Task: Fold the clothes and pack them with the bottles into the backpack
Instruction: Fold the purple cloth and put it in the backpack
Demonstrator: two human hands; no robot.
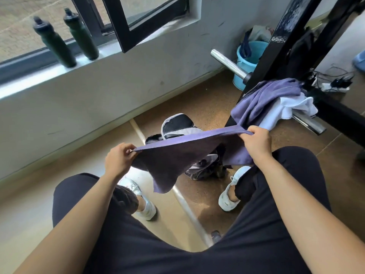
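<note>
A purple cloth [177, 155] hangs stretched between my hands above my knees. My left hand [118, 160] pinches its left corner, and my right hand [255, 141] grips its right edge. Behind and below the cloth, a grey and black backpack [177, 125] lies on the floor, partly hidden. More clothes, purple [264, 99] and white [292, 107], are heaped on a black bench frame at the right. Two dark green bottles [54, 42] [82, 34] stand upright on the window sill at the upper left.
I sit with dark trousers and white shoes [229, 198] on a brown floor. A black metal rack [276, 46] with chrome bars [229, 63] rises at the right. A blue bucket [246, 60] stands in the corner. A power strip with cables [333, 86] lies far right.
</note>
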